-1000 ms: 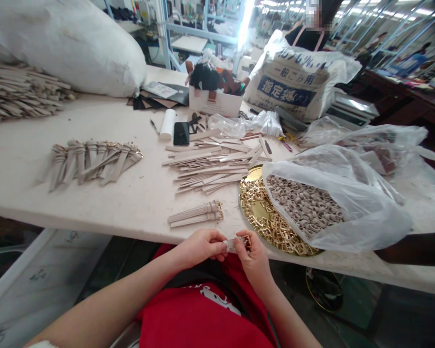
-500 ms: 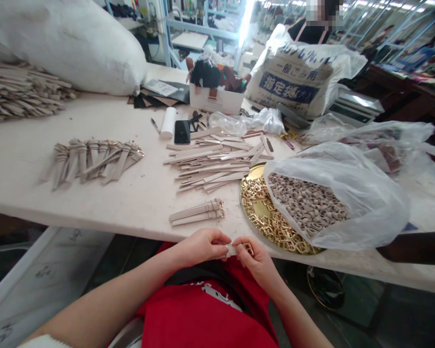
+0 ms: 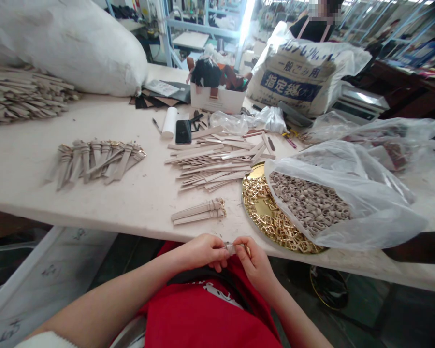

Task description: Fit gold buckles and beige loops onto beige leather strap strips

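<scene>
Just off the table's front edge, my left hand [image 3: 210, 251] and my right hand [image 3: 249, 256] pinch a short beige strap [image 3: 231, 249] between them. A gold buckle [image 3: 248, 250] on the strap's right end shows partly past my right fingers; the rest of the strap is hidden by my hands. On the table just beyond lie a few beige straps with gold buckles [image 3: 198, 211], side by side. To their right is a gold tray [image 3: 263, 207] of gold buckles. A plastic bag [image 3: 377, 203] full of small beige loops [image 3: 308, 200] overlaps the tray.
Loose beige strips [image 3: 213, 162] are heaped mid-table. Buckled straps [image 3: 97, 159] lie in a group at left, with a big strip pile [image 3: 25, 94] behind. Farther back are a phone [image 3: 183, 132], a white box [image 3: 217, 99] and a printed sack [image 3: 297, 79]. A person [image 3: 315, 29] stands beyond.
My left fingers have shifted on the strap, with the lower fingers now curled beneath. The buckle in my right hand is more covered. The view has shifted slightly.
</scene>
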Demonstrator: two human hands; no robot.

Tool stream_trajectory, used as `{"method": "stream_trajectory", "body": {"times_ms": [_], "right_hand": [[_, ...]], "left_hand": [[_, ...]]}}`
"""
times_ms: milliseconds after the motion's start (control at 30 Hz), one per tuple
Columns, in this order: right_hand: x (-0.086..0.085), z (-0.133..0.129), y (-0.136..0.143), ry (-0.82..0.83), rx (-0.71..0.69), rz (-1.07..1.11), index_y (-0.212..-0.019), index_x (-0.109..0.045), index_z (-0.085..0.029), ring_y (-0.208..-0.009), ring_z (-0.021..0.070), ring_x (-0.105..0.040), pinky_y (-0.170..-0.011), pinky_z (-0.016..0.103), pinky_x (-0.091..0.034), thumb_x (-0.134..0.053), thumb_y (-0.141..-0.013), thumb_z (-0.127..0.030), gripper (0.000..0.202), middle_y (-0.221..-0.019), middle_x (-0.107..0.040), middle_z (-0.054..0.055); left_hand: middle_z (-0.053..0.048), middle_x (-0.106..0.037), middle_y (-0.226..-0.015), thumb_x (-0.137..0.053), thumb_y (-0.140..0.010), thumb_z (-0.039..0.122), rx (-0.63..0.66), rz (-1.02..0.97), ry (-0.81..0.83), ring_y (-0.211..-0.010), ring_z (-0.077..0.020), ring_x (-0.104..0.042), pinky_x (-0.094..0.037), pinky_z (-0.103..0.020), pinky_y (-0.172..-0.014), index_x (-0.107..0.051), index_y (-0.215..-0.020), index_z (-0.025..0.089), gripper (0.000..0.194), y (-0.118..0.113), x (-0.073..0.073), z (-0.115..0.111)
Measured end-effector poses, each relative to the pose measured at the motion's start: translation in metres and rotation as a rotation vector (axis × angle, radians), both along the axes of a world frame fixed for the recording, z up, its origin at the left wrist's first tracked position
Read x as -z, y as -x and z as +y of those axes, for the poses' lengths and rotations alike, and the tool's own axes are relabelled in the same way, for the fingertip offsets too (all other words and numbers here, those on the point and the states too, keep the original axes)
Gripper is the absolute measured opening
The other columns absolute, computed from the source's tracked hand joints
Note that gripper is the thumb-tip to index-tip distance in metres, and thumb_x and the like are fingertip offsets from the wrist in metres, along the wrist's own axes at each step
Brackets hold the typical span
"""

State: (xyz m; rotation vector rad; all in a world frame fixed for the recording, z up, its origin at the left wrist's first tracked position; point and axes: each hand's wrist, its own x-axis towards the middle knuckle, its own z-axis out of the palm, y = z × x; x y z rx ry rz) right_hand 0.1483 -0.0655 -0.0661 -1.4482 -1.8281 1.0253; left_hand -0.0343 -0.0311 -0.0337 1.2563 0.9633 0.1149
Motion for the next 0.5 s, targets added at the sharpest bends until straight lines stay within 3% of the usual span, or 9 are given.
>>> {"method": "stream_trajectory", "body": {"times_ms": [267,400,500], "right_hand": [[-0.007,0.001,-0.006,-0.018,-0.073,0.01,-0.093,-0.053,-0.019,-0.071,0.0158,-0.056,-0.065,0.027,-0.044,-0.038,-0.088,-0.03,0.019,-0.078,-0.06,0.003],[-0.001,-0.001,-0.001,-0.002,0.01,0.076,-0.094,-0.052,-0.019,-0.063,0.0141,-0.054,-0.059,0.025,-0.044,-0.036,-0.088,-0.032,0.022,-0.071,-0.058,0.001],[0.001,-0.003,0.004,-0.042,0.105,0.043,-0.097,-0.051,-0.018,-0.062,0.0141,-0.054,-0.059,0.026,-0.044,-0.036,-0.088,-0.032,0.023,-0.071,-0.058,0.001]], "left_hand": [[0.0,-0.06,-0.054,-0.043,-0.08,0.044,0.02,0.091,-0.199,-0.051,-0.0106,-0.054,-0.039,-0.019,-0.054,-0.06,-0.066,0.014,0.037,-0.008,-0.013,-0.003],[-0.001,-0.06,-0.059,-0.043,-0.079,0.043,0.027,0.079,-0.166,-0.05,-0.01,-0.054,-0.039,-0.019,-0.051,-0.058,-0.066,0.013,0.036,-0.011,-0.014,-0.001],[-0.001,-0.061,-0.06,-0.042,-0.08,0.044,0.056,0.125,-0.229,-0.048,-0.0093,-0.052,-0.038,-0.018,-0.049,-0.058,-0.067,0.013,0.037,-0.008,-0.014,0.001]]}}
